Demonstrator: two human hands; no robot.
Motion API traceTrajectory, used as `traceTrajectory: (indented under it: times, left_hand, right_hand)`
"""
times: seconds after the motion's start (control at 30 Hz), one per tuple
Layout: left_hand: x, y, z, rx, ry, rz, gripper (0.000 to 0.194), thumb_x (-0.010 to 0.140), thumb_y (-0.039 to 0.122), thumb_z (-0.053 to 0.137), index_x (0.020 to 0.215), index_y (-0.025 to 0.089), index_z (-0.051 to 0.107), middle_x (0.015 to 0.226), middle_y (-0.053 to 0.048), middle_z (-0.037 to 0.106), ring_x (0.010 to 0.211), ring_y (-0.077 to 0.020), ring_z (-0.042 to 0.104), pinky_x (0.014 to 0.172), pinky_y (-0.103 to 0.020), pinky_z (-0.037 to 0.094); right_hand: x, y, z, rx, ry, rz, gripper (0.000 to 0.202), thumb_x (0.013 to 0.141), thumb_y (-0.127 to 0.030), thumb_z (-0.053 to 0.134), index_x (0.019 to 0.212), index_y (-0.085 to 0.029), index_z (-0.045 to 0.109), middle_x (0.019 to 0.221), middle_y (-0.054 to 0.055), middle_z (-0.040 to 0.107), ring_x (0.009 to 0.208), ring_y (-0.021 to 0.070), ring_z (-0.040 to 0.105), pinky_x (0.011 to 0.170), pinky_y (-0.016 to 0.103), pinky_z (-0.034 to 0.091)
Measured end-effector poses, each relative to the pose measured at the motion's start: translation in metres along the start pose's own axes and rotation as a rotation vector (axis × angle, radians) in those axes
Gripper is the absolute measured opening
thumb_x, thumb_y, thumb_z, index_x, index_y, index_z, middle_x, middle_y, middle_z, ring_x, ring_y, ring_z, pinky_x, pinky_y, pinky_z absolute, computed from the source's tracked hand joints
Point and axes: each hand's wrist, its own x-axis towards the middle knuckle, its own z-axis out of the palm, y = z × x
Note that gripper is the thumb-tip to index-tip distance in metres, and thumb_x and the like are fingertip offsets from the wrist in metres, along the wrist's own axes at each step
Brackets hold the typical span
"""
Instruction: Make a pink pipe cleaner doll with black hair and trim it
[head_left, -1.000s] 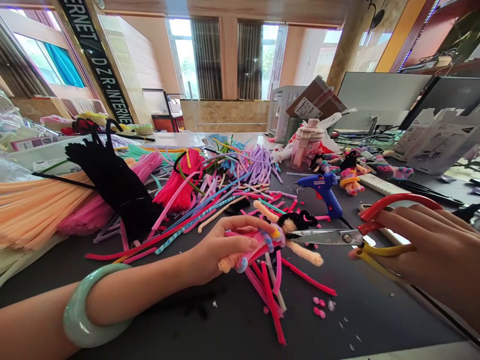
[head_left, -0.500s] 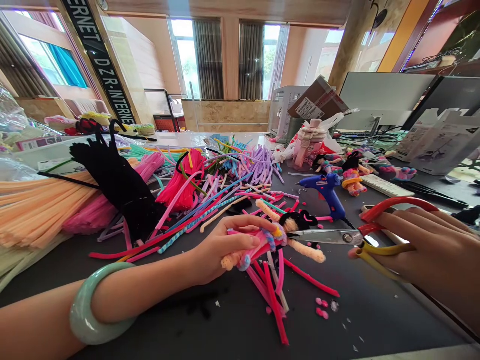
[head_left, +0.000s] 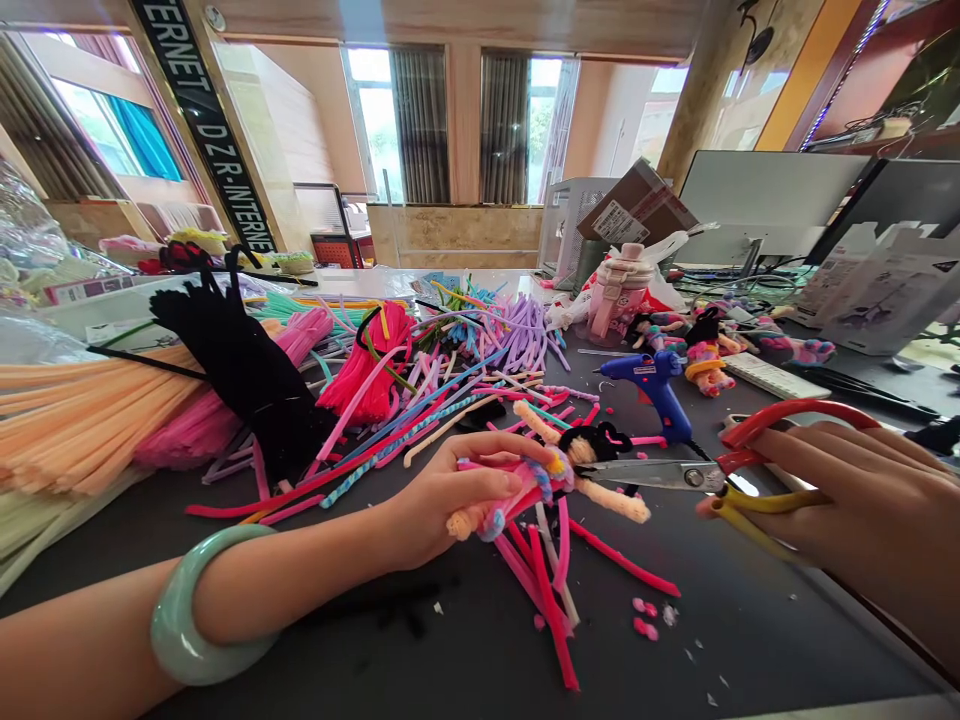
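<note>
In my left hand (head_left: 469, 490) I grip a small pipe-cleaner doll (head_left: 555, 475) by its pink body, fingers wrapped round it. The doll has peach limbs, a blue-and-yellow collar and black hair; it lies on its side, head to the right. My right hand (head_left: 847, 500) is closed on the scissors (head_left: 757, 440), which have one red and one yellow handle. Their blades point left and the tips reach the doll's head and neck; how far the blades are apart I cannot tell. Loose pink and red pipe cleaners (head_left: 551, 610) lie beneath the doll.
A blue glue gun (head_left: 652, 390) stands behind the scissors. Bundles of black (head_left: 244, 370), peach (head_left: 97, 410) and hot-pink (head_left: 367, 370) pipe cleaners cover the left. Finished dolls (head_left: 705, 350), a pink bottle (head_left: 619, 300) and a keyboard (head_left: 776, 375) sit at the back right.
The view has shifted very slightly. Both hands, the doll and the scissors keep almost the same places.
</note>
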Motion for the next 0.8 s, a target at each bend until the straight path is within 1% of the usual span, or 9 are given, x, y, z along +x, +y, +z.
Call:
traceTrajectory:
  times: [0.17,0.3,0.4,0.5,0.6,0.7,0.8]
  left_hand:
    - [0.0,-0.001,-0.001,-0.008,-0.007,0.003,0.026,0.064,0.025,0.077,0.089,0.018,0.08,0.097,-0.008,0.075,0.095,-0.0248,0.065,0.086,-0.034,0.047]
    - [0.0,-0.001,-0.001,-0.02,-0.001,-0.005,0.025,0.064,0.024,0.077,0.088,0.019,0.081,0.095,-0.007,0.076,0.093,-0.0232,0.066,0.086,-0.033,0.046]
    - [0.0,-0.001,0.0,-0.019,-0.009,0.008,0.025,0.064,0.022,0.076,0.088,0.019,0.081,0.095,-0.006,0.076,0.093,-0.0227,0.066,0.088,-0.033,0.046]
    - [0.0,0.0,0.002,-0.011,0.01,0.003,0.024,0.063,0.022,0.076,0.087,0.019,0.081,0.095,-0.007,0.076,0.097,-0.0248,0.066,0.091,-0.035,0.046]
    - [0.0,0.002,0.003,-0.016,0.032,-0.013,0.024,0.062,0.022,0.078,0.086,0.019,0.08,0.098,-0.007,0.075,0.099,-0.0259,0.066,0.085,-0.034,0.049]
    - [0.0,0.003,0.004,0.001,0.036,-0.004,0.022,0.062,0.022,0.078,0.084,0.02,0.08,0.1,-0.007,0.075,0.095,-0.0242,0.066,0.079,-0.031,0.05]
    - [0.0,0.003,0.004,0.046,0.045,0.008,0.021,0.063,0.023,0.076,0.083,0.019,0.081,0.096,-0.007,0.074,0.087,-0.0214,0.066,0.074,-0.03,0.05]
  right_hand:
    - [-0.002,-0.001,0.001,0.003,-0.016,0.027,0.031,0.09,-0.054,0.045,0.092,-0.038,0.073,0.092,0.003,0.071,0.09,0.0231,0.065,0.084,0.039,0.045]
    - [-0.001,-0.002,-0.001,0.012,-0.011,0.007,0.035,0.091,-0.056,0.043,0.093,-0.038,0.072,0.092,0.003,0.071,0.089,0.0232,0.065,0.082,0.039,0.045]
    - [0.002,-0.003,-0.002,-0.019,0.011,-0.005,0.036,0.091,-0.057,0.042,0.092,-0.037,0.071,0.095,0.003,0.071,0.091,0.024,0.065,0.08,0.039,0.046]
    - [0.006,-0.005,-0.002,-0.049,0.013,0.005,0.031,0.09,-0.055,0.046,0.092,-0.034,0.068,0.095,0.003,0.072,0.09,0.0243,0.066,0.081,0.039,0.047]
    - [0.01,-0.008,-0.001,-0.053,0.04,0.03,0.024,0.088,-0.049,0.052,0.096,-0.029,0.063,0.091,0.003,0.072,0.086,0.0234,0.068,0.08,0.037,0.048]
    - [0.015,-0.012,-0.001,-0.068,0.085,0.046,0.019,0.088,-0.043,0.053,0.096,-0.026,0.058,0.086,0.004,0.071,0.082,0.0232,0.068,0.076,0.036,0.048]
    - [0.018,-0.013,0.0,-0.075,0.097,0.036,0.025,0.088,-0.049,0.054,0.095,-0.025,0.056,0.085,0.004,0.07,0.081,0.0232,0.068,0.076,0.036,0.048]
